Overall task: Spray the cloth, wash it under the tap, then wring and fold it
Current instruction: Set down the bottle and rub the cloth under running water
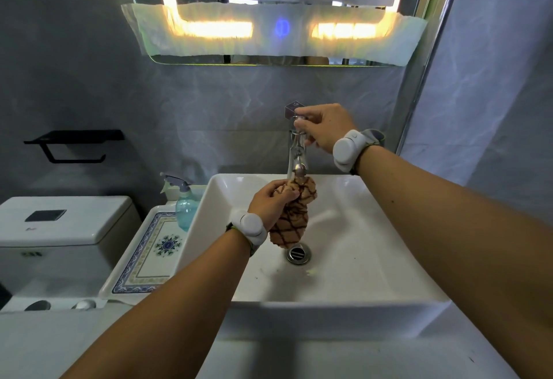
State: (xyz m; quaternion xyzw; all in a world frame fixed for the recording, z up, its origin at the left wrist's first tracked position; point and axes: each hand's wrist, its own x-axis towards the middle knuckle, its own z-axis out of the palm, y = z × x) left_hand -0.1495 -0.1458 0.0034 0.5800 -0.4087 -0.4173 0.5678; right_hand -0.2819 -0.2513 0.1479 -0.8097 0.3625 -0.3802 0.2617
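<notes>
My left hand [270,200] grips a tan cloth with a dark lattice pattern [291,226], bunched at the top and hanging down into the white sink [374,247]. The cloth's top sits right under the spout of the chrome tap [296,154]. My right hand [321,127] is closed around the tap handle at the top. I cannot tell whether water is running. A blue spray bottle [184,209] with a grey trigger stands left of the sink.
The drain [298,254] lies below the cloth's lower end. A patterned tile ledge [149,259] and a white toilet cistern [65,223] are to the left, with a black paper holder [74,143] on the wall. A lit mirror [278,31] hangs above.
</notes>
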